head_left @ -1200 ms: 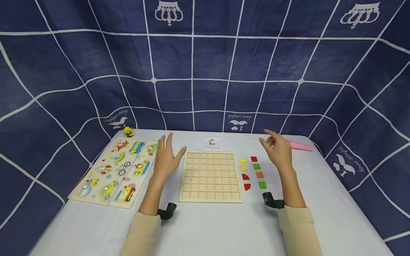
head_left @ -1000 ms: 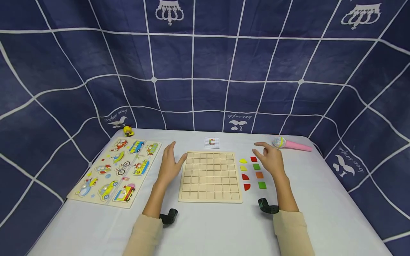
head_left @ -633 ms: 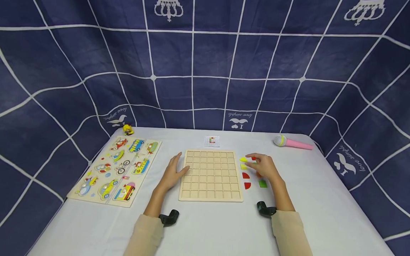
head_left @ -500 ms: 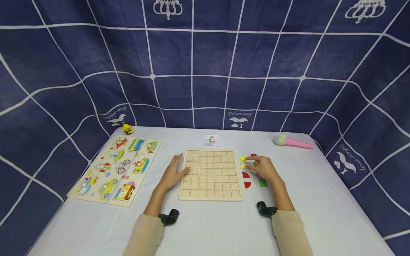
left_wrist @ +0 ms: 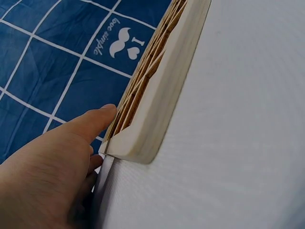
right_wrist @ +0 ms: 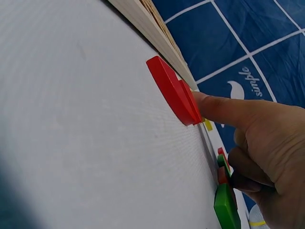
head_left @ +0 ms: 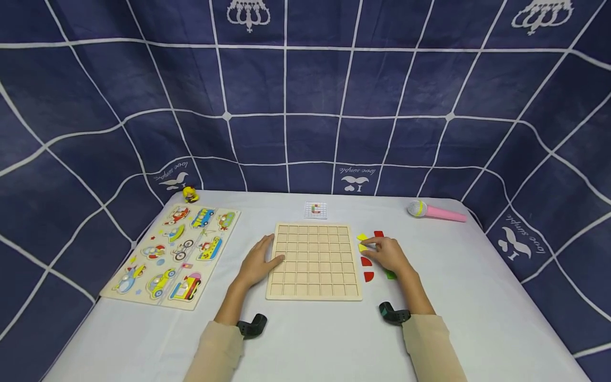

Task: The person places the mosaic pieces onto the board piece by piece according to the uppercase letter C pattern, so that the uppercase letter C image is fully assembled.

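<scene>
In the head view my left hand (head_left: 256, 262) lies along the left side of a light wooden grid board (head_left: 314, 298). Its thumb reaches over the rim, as the left wrist view also shows at the board corner (left_wrist: 138, 148). To the right of the board, my right hand (head_left: 390, 254) has its index finger and thumb on either side of the lower yellow block (head_left: 363, 248), pinching at its edges. Another yellow block (head_left: 361, 237) lies just beyond. Two red quarter-circle blocks (head_left: 366, 261) lie nearer; the right wrist view shows red blocks (right_wrist: 171, 90) beside the thumb.
A red block (head_left: 378, 233) and a green block (head_left: 391, 275) show around the right hand, which covers others. Behind the board lies a pattern card (head_left: 316, 210). A vehicle puzzle (head_left: 172, 254) and yellow figurine (head_left: 190, 194) stand left; a pink microphone (head_left: 436, 212) lies right.
My right hand has come down and left from near the microphone to the yellow blocks, its thumb and index finger drawing together. My left hand has lowered onto the board's left edge.
</scene>
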Tool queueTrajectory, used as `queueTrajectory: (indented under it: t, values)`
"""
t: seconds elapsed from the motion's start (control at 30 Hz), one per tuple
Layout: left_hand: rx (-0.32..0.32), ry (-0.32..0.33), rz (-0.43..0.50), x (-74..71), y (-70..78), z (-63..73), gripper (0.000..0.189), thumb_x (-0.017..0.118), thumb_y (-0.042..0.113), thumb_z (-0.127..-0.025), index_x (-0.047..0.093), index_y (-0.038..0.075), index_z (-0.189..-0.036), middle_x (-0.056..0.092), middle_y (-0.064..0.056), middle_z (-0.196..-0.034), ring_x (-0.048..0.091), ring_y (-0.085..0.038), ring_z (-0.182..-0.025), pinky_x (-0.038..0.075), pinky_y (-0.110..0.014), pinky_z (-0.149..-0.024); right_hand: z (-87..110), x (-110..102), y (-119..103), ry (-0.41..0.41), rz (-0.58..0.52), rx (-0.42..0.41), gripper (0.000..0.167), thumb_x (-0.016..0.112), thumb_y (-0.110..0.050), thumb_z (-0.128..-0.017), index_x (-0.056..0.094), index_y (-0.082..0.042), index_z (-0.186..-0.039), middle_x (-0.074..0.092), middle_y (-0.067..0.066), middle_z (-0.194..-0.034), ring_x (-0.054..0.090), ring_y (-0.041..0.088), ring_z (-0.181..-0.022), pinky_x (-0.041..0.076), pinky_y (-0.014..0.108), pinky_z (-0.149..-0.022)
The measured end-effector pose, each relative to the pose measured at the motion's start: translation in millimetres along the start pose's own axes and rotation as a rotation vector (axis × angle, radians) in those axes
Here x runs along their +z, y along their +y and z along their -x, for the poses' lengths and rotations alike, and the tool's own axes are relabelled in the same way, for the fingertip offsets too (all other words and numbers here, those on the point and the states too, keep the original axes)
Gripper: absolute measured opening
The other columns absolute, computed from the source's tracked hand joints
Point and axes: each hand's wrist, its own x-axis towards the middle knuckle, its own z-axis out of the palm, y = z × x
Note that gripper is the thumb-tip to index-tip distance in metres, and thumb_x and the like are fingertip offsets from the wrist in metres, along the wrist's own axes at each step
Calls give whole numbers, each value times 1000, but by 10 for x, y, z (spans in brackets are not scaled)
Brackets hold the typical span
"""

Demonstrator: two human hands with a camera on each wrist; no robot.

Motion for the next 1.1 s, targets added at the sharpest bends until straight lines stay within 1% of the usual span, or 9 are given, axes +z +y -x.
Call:
queueTrajectory:
  t: [0.1,0.27,0.4,0.53,0.6,0.73,0.87,1.0,1.1]
  values:
    - [5,-2,-6,0,1,6,76,61,44,-85,31,5,-143,27,-19,-147,22,-36,-135,20,-52,-107,5,27,-4,9,16,18,31,78,-24,-74,72,-9,-100,35,-2,-49,31,14,-47,26,27,-45]
    - [11,-11,-19,-5,0,18,76,62,44,-85,31,5,-143,26,-18,-148,21,-35,-136,19,-51,-108,9,37,-20,23,29,23,29,78,-23,-74,72,-9,-99,34,-2,-49,29,13,-46,25,26,-45]
    - [21,-11,-29,2,-5,26,76,62,44,-85,32,5,-143,26,-18,-148,21,-35,-136,19,-52,-108,0,27,-43,50,32,10,29,78,-25,-74,72,-9,-98,33,-3,-49,28,13,-47,24,26,-45]
    - [37,6,-34,25,-6,25,73,62,42,-85,34,5,-142,29,-17,-147,23,-34,-135,20,-51,-108,-2,-8,-111,107,28,-33,28,77,-26,-75,71,-10,-98,29,-4,-49,23,11,-46,21,25,-43]
    - [47,13,-28,41,3,21,72,63,41,-85,36,5,-141,30,-16,-146,24,-34,-135,21,-51,-107,4,-30,-164,138,26,-57,27,77,-24,-76,71,-10,-98,27,-4,-49,22,11,-46,20,25,-43]
    - [63,14,-24,73,20,13,70,63,41,-85,38,5,-140,31,-16,-146,25,-35,-134,22,-52,-106,-5,-60,-307,203,11,-77,26,77,-22,-76,71,-10,-99,27,-4,-48,22,11,-45,18,25,-42]
    - [61,19,-28,81,19,15,70,63,41,-85,39,5,-139,31,-16,-146,25,-36,-134,23,-53,-106,-87,-44,-474,251,-5,-89,28,75,-25,-78,71,-10,-100,28,-5,-48,21,10,-45,18,25,-41]
    - [57,24,-37,61,12,23,70,64,41,-84,40,5,-139,32,-15,-145,26,-35,-134,23,-52,-106,-216,18,-629,257,-25,-101,29,73,-29,-80,70,-10,-102,27,-6,-47,19,9,-44,19,23,-40]
    - [60,22,-41,41,13,27,69,64,40,-84,41,5,-138,33,-15,-145,26,-35,-134,23,-52,-106,-297,77,-741,238,-45,-105,30,73,-28,-80,70,-9,-103,28,-5,-48,19,9,-44,18,22,-39]
